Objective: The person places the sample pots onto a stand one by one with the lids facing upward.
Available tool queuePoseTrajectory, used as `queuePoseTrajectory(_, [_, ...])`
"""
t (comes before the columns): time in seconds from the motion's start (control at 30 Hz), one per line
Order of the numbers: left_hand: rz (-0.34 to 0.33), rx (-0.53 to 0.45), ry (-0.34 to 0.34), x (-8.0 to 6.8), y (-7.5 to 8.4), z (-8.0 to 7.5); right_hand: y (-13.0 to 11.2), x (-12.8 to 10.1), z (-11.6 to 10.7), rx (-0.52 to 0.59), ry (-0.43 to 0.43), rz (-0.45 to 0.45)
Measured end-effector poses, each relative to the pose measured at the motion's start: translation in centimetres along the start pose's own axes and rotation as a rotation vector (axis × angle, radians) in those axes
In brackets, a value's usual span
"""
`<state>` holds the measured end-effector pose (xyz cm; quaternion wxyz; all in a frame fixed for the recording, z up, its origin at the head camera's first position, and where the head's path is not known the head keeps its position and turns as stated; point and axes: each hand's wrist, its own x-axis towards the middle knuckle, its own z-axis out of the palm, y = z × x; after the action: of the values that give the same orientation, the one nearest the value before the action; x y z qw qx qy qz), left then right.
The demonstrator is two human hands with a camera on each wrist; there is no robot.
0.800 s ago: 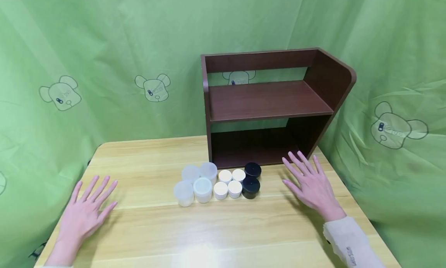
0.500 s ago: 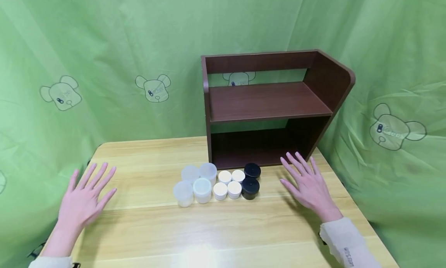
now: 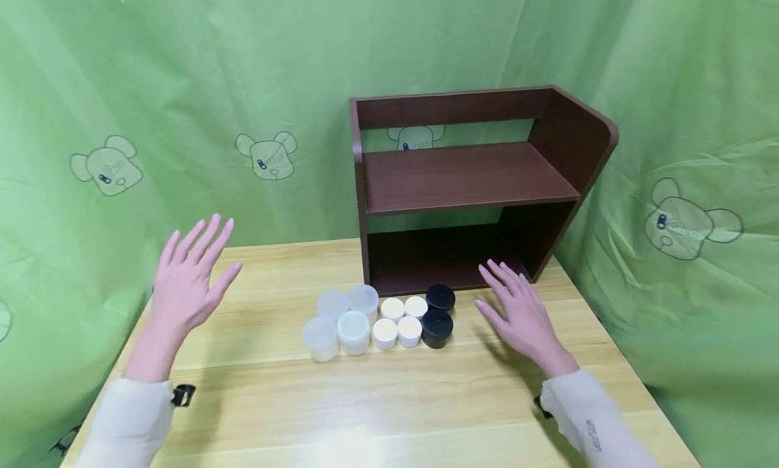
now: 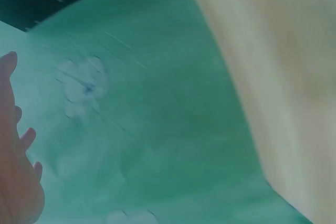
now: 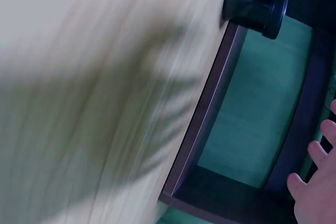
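Several small jars stand in a cluster on the wooden table (image 3: 255, 400): frosted clear jars (image 3: 341, 322) at the left, white-lidded jars (image 3: 402, 319) in the middle, two black jars (image 3: 439, 316) at the right. My left hand (image 3: 191, 272) is raised above the table's left side, fingers spread, holding nothing. Its fingertips (image 4: 10, 129) show at the edge of the left wrist view. My right hand (image 3: 517, 312) hovers low just right of the black jars, fingers straight. In the blurred right wrist view a black jar (image 5: 254, 1) and the right hand's fingertips (image 5: 315, 182) show.
A dark brown two-tier shelf (image 3: 468, 184) stands at the back right of the table, both tiers bare. Green cloth with bear prints (image 3: 268, 153) hangs behind and at both sides. The table's left edge meets the cloth.
My left hand has lifted off the table and moved up and to the right. My right hand has slid left toward the black jars.
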<state>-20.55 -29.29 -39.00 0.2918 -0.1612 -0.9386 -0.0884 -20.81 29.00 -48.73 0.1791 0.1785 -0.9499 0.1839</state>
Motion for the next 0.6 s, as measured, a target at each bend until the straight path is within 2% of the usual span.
queuePoseTrajectory(0.3, [0.048,-0.124,0.043,6.8,4.5,0.3,-1.1,1.6,1.4,0.21,-0.048,0.108])
queuePoseTrajectory(0.6, [0.127,-0.243,0.1,11.7,8.5,0.6,-1.1,2.1,2.6,0.368,-0.103,0.229])
